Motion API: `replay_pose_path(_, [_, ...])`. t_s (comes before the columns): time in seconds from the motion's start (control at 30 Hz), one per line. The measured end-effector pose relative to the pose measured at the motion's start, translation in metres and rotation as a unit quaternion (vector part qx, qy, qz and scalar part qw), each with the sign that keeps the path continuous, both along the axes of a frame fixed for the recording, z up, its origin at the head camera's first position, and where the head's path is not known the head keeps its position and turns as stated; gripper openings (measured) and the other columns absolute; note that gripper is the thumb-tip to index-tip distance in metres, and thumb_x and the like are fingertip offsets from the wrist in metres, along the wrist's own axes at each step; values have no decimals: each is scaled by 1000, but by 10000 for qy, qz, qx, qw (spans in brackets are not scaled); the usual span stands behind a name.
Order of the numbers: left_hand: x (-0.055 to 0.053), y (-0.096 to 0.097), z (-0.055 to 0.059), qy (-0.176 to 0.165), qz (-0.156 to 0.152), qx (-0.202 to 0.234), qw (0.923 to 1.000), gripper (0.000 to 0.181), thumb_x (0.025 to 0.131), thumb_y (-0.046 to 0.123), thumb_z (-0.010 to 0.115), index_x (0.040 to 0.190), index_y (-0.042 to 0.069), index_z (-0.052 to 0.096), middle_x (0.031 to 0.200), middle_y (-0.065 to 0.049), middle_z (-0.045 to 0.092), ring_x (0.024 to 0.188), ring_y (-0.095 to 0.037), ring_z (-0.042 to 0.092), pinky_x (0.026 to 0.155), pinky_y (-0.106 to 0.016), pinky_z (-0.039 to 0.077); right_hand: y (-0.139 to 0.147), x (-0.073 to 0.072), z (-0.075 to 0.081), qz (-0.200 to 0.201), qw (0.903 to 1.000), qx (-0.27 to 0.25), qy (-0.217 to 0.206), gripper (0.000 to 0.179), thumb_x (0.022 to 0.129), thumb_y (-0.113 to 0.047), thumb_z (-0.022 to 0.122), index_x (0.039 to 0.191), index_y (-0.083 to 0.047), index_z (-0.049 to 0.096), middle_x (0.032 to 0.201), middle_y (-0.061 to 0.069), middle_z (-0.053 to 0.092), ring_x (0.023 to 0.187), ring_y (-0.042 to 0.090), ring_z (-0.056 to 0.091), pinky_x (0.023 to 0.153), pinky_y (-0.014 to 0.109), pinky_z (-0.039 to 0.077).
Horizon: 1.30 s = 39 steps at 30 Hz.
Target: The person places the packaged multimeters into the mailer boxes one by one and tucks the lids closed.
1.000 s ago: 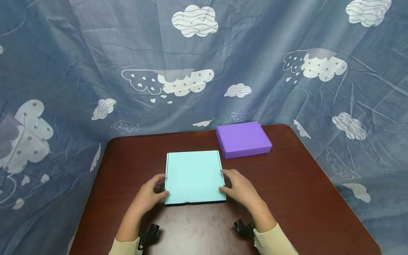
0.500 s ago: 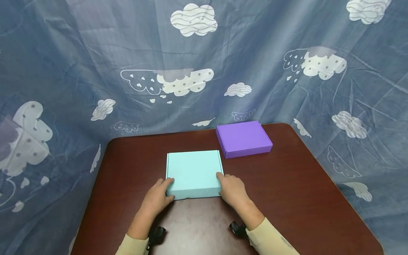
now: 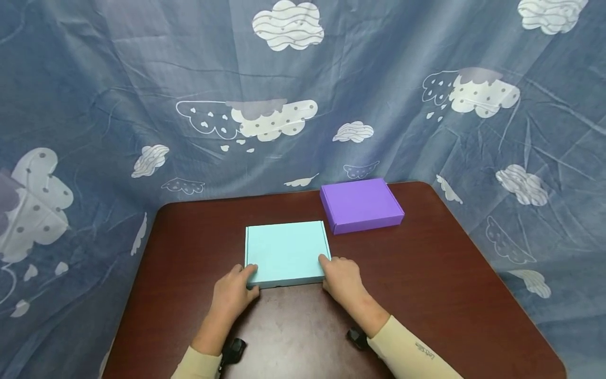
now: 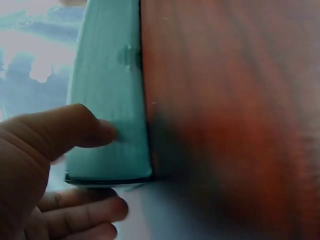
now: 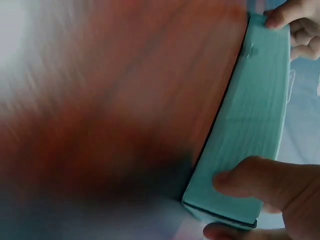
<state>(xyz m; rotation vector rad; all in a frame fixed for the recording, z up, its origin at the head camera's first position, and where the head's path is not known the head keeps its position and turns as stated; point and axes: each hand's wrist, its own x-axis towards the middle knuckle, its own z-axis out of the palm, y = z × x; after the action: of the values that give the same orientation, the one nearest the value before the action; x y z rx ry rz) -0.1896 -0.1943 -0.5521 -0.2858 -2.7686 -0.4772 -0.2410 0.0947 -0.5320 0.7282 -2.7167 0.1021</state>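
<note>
A mint-green cardboard box lies flat on the dark brown table, its lid down. My left hand holds its front left corner. In the left wrist view the left thumb presses the front wall, while the other fingers reach around the short side. My right hand grips the front right corner alike. The right wrist view shows the right thumb on the front wall and fingertips at the end. The box's underside is hidden.
A purple cardboard box, also closed, sits at the back right of the table, behind the mint-green one. A blue curtain with white clouds hangs around the back and sides.
Both hands have moved from beside the mint-green box onto its front corners. Its front edge now appears farther back, and its front wall looks shorter than half a second ago. The purple box stayed put.
</note>
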Motion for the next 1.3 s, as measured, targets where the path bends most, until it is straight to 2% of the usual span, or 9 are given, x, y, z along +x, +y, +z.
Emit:
replay_pose_path(0.1, [-9, 1, 7, -394, 56, 22, 9992, 47, 75, 19, 93, 115, 11, 70, 86, -9, 62, 65, -25, 63, 52, -41, 52, -3, -15, 3, -89, 9995, -18, -287, 36, 68, -5, 85, 94, -8, 61, 68, 11, 60, 57, 29, 59, 44, 42, 47])
replay_pose_path(0.2, [-27, 1, 12, -627, 118, -15, 9980, 44, 76, 21, 92, 113, 11, 70, 86, -9, 63, 67, -26, 64, 53, -43, 52, -6, -32, 5, -260, 9988, -52, -418, 43, 70, -7, 89, 108, -7, 68, 80, 15, 66, 69, 32, 63, 52, 44, 53])
replay_pose_path(0.27, [-41, 1, 14, -719, 158, -88, 9972, 44, 77, 23, 92, 113, 11, 69, 86, -9, 64, 69, -27, 65, 54, -44, 53, -10, -44, 7, -329, 9990, -6, -306, 46, 71, -6, 89, 113, -7, 70, 88, 16, 65, 76, 33, 62, 58, 45, 54])
replay_pose_path(0.47, [-83, 2, 18, -1012, 171, -231, 9945, 44, 80, 24, 90, 115, 10, 68, 89, -13, 66, 78, -30, 67, 60, -45, 55, -21, -79, 10, -527, 9975, 421, 208, 24, 80, -2, 81, 102, -8, 73, 102, 19, 55, 89, 34, 52, 68, 45, 47])
replay_pose_path(0.67, [-114, 2, 17, -1380, 76, -261, 9901, 46, 83, 23, 88, 123, 10, 68, 106, -16, 70, 92, -30, 68, 72, -46, 58, -22, -103, 8, -751, 9956, 544, -133, 19, 83, 0, 76, 100, -6, 71, 106, 21, 53, 97, 37, 51, 74, 49, 47])
replay_pose_path(0.77, [-126, 4, 18, -1412, 7, -270, 9896, 45, 84, 22, 87, 123, 10, 69, 112, -16, 71, 98, -31, 69, 76, -46, 58, -20, -110, 8, -865, 9948, 474, -258, 15, 85, 0, 72, 98, -6, 71, 104, 22, 54, 99, 39, 53, 75, 51, 48])
replay_pose_path(0.97, [-140, 7, 20, -1508, 51, -297, 9881, 44, 86, 20, 86, 125, 9, 68, 115, -17, 71, 102, -31, 68, 79, -46, 58, -19, -118, 7, -969, 9940, 247, -453, 15, 88, 3, 67, 99, -5, 72, 107, 23, 55, 103, 41, 52, 80, 53, 46])
replay_pose_path(1.17, [-141, 11, 17, -1730, 294, -366, 9838, 41, 89, 21, 83, 125, 11, 67, 112, -15, 70, 98, -30, 68, 75, -45, 57, -19, -124, 2, -904, 9923, 178, -828, 20, 84, 1, 71, 103, -6, 72, 110, 23, 55, 104, 41, 51, 84, 55, 46])
replay_pose_path(1.3, [-143, 15, 25, -2039, 462, -897, 9738, 33, 96, 31, 74, 121, 9, 67, 107, -16, 67, 96, -34, 66, 73, -48, 57, -15, -134, 6, -666, 9864, 311, -1472, 42, 83, -15, 79, 124, -8, 71, 124, 25, 53, 115, 41, 50, 93, 57, 45])
